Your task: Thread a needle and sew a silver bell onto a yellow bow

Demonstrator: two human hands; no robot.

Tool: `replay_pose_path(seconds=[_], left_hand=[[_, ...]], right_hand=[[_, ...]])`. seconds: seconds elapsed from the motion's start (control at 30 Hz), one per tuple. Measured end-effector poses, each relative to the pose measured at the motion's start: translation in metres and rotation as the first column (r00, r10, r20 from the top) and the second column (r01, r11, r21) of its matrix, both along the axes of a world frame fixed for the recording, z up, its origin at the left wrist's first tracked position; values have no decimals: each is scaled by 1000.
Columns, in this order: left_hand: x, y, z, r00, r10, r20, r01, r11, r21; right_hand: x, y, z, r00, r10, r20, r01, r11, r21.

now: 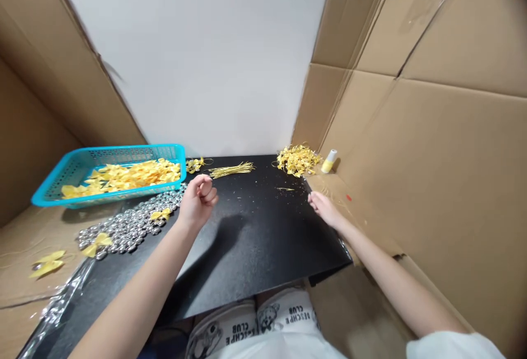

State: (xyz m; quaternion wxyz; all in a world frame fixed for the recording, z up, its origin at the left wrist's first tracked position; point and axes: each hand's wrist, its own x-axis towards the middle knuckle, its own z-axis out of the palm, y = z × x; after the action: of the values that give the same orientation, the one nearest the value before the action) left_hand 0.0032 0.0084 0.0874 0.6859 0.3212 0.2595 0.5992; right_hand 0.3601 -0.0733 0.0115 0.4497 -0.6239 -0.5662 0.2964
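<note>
Over the black tabletop (263,238) my left hand (198,201) is raised, its fingers curled into a fist; what it holds, if anything, is hidden. My right hand (324,208) is at the board's right edge with its fingers pressed together, and no object can be made out in them. Just behind my left hand lies a bundle of thin gold ties (233,169). To its left spread many shiny silver beads (134,222), with yellow ribbon bows (161,214) lying on them. Beyond my right hand is a heap of small yellow ribbon pieces (298,160).
A blue plastic basket (53,198) with yellow ribbon bows (127,178) stands at the left. A small white-and-yellow bottle or spool (329,162) is at the back right. Cardboard walls (444,172) rise on both sides. A loose yellow bow (48,263) lies at the far left.
</note>
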Motion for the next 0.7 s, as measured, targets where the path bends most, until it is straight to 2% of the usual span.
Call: replay_pose_path(seconds=[0.1, 0.23, 0.33, 0.43, 0.53, 0.7], left_hand=[[1, -2, 2, 999, -29, -38, 30, 1000, 10], [1, -4, 6, 995, -50, -90, 52, 999, 18], [5, -7, 11, 991, -53, -125, 55, 998, 11], [10, -11, 22, 986, -52, -160, 58, 998, 30], [15, -15, 41, 977, -63, -206, 79, 994, 72], [20, -20, 82, 935, -129, -331, 182, 974, 135]], right_hand=[[33, -35, -9, 959, -130, 252, 118, 991, 62], [82, -68, -20, 831, -307, 465, 280, 951, 127], [112, -75, -23, 719, -417, 557, 387, 905, 177], [127, -71, -25, 644, -469, 605, 453, 871, 192], [127, -66, -25, 639, -469, 609, 467, 866, 177], [122, -62, -12, 710, -481, 514, 474, 867, 157]])
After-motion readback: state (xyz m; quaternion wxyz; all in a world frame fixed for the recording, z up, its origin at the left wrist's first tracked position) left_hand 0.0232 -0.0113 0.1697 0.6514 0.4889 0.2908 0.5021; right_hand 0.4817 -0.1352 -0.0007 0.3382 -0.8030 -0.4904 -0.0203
